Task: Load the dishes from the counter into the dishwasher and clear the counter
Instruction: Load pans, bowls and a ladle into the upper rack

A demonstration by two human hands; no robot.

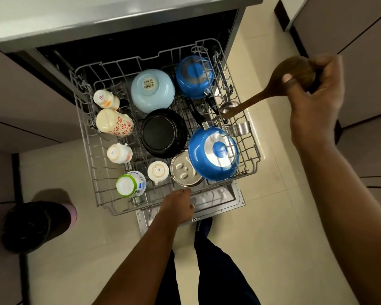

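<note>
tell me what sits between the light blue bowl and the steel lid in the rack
In the head view, an upturned black pan sits between the light blue bowl and the steel lid, with bare grey rack wires on either side of it.

The right hand (312,91) grips a wooden spoon (273,89) by its bowl above the full dishwasher rack (251,137); the left hand (178,208) rests at its front edge.
</note>
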